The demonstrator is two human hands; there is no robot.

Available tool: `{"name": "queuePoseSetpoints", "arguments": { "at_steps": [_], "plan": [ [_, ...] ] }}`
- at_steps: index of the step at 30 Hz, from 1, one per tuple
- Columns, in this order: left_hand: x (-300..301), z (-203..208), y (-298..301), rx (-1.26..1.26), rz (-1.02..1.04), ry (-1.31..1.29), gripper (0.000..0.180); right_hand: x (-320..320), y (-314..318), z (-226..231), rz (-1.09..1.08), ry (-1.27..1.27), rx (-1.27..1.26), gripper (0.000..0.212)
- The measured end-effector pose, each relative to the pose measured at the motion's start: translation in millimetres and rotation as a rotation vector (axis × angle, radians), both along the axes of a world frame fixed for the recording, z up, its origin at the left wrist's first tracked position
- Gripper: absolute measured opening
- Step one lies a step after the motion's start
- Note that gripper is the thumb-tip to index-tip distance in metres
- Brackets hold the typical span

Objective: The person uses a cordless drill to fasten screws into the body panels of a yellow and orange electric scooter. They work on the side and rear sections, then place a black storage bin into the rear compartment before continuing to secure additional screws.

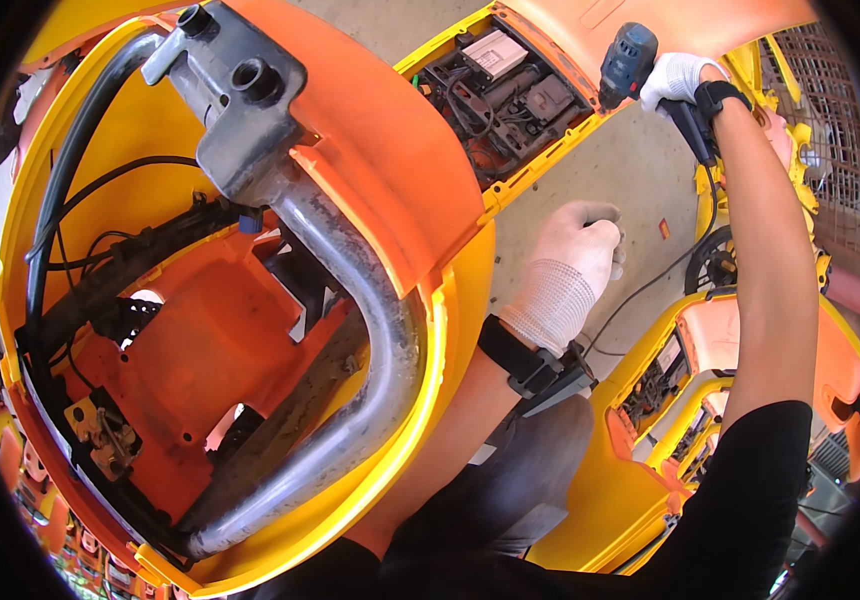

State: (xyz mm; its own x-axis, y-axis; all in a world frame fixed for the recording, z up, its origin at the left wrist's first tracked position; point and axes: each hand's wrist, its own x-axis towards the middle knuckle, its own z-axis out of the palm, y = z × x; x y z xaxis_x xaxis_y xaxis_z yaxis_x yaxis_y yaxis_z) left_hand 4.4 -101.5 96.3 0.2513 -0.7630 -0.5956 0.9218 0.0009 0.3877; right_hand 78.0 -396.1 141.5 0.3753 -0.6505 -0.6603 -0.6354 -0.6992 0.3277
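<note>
Your right hand [672, 82], outstretched at upper right, wraps a power drill [628, 60]. Your left hand [575, 245] half-curls right of centre, contents unclear.

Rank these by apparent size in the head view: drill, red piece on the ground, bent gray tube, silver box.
1. Bent gray tube
2. Drill
3. Silver box
4. Red piece
</note>
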Motion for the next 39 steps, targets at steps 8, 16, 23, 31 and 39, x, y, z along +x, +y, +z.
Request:
{"name": "queuePoseSetpoints", "arguments": {
  "at_steps": [8,16,23,31,39],
  "plan": [
    [3,1,2,0.006,0.011,0.029,0.030,8,9,-1,-0.001,0.001,-0.049,0.020],
    [4,-1,2,-0.006,0.033,0.022,0.030,-10,-1,-7,0.073,0.068,-0.047,0.020],
    [7,2,4,0.014,0.030,-0.013,0.029,-26,-17,-9,0.051,0.005,0.014,0.025],
    [8,4,5,0.009,0.034,0.003,0.028,-38,-18,-9,0.040,-0.089,0.045,0.028],
    [8,0,5,0.022,0.049,0.000,0.027,-34,-19,-13,0.168,-0.024,-0.021,0.027]
  ]
}}
